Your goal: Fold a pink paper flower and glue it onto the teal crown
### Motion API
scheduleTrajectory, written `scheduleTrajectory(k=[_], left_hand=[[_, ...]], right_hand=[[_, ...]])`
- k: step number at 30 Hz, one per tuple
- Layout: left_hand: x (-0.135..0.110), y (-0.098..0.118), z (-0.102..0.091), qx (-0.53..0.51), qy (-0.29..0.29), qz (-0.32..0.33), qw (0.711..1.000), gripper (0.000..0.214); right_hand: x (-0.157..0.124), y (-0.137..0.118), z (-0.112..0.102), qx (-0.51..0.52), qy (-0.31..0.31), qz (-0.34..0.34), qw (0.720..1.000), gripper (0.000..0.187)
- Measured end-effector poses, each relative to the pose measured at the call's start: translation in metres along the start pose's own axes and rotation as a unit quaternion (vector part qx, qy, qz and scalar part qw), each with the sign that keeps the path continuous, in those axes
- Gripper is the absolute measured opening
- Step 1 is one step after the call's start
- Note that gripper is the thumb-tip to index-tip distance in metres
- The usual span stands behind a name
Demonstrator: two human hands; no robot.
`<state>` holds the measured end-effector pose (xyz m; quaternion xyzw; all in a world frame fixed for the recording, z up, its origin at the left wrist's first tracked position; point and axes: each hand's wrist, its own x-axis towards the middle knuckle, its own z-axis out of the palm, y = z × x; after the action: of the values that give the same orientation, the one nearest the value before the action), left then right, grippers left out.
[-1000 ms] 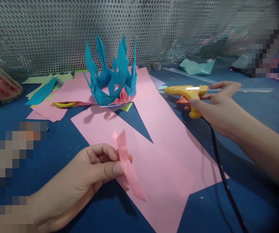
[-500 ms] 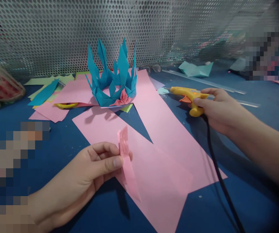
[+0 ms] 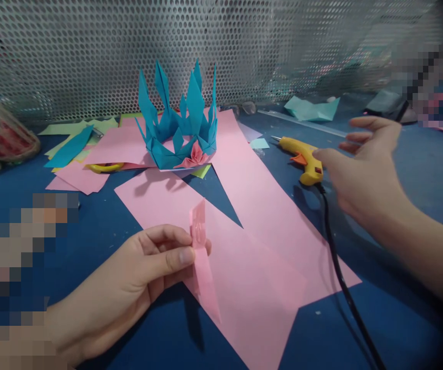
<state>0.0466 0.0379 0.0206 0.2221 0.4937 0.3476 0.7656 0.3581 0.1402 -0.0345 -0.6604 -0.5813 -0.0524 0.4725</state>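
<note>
Between thumb and fingers, my left hand (image 3: 155, 262) pinches a folded pink paper strip (image 3: 201, 277), held upright with a shiny clear patch on its upper part. My right hand (image 3: 367, 159) is open, fingers spread, just right of a yellow hot glue gun (image 3: 306, 154) with an orange trigger. The gun rests on the table, its nozzle pointing left and its black cord (image 3: 334, 246) running toward me. Whether the thumb still touches the gun I cannot tell. A blue folded-paper crown (image 3: 171, 151) with a pink paper flower (image 3: 195, 156) at its front stands behind the strip.
Large pink paper sheets (image 3: 278, 226) lie across the blue table (image 3: 101, 226). Paper scraps and a yellow-handled tool (image 3: 106, 167) are at left, near a clear jar (image 3: 1, 128). Clear glue sticks (image 3: 302, 123) and pale teal paper (image 3: 312, 109) lie behind the gun. A perforated metal panel (image 3: 101, 51) stands behind.
My right hand has let go of the glue gun, opened and moved up and to the right. The gun now lies on the table. My left hand has barely moved, the pink strip tilting slightly.
</note>
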Motion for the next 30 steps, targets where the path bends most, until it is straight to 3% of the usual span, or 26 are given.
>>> scheduleTrajectory(k=[4, 7, 8, 10, 12, 15, 21, 26, 30], left_hand=[[0.0, 0.001, -0.001, 0.016, -0.013, -0.009, 1.0, 0.029], [0.0, 0.0, -0.004, 0.03, -0.037, -0.006, 0.999, 0.027], [0.001, -0.001, -0.005, 0.035, -0.044, -0.006, 0.998, 0.025], [0.002, -0.003, -0.008, 0.042, -0.06, -0.005, 0.997, 0.021], [0.003, -0.004, -0.01, 0.045, -0.073, -0.005, 0.996, 0.018], [0.003, -0.005, -0.01, 0.051, -0.074, 0.0, 0.996, 0.021], [0.002, -0.006, -0.008, 0.056, -0.069, 0.011, 0.996, 0.018], [0.003, -0.009, -0.007, 0.061, -0.057, 0.015, 0.996, 0.016], [0.005, -0.01, -0.006, 0.053, -0.044, 0.028, 0.997, 0.015]], right_hand=[[-0.016, -0.051, -0.013, 0.042, -0.004, -0.095, 0.995, 0.024], [-0.04, -0.084, -0.022, 0.095, -0.032, -0.338, 0.936, 0.022], [-0.049, -0.092, -0.025, 0.112, -0.06, -0.392, 0.911, 0.023], [-0.066, -0.104, -0.031, 0.143, -0.144, -0.426, 0.882, 0.017], [-0.078, -0.112, -0.034, 0.182, -0.223, -0.437, 0.852, 0.009], [-0.09, -0.118, -0.034, 0.214, -0.277, -0.418, 0.838, 0.011], [-0.098, -0.123, -0.032, 0.243, -0.27, -0.379, 0.851, 0.016], [-0.092, -0.13, -0.042, 0.19, -0.321, -0.389, 0.842, 0.024], [-0.09, -0.131, -0.044, 0.202, -0.322, -0.373, 0.846, 0.022]])
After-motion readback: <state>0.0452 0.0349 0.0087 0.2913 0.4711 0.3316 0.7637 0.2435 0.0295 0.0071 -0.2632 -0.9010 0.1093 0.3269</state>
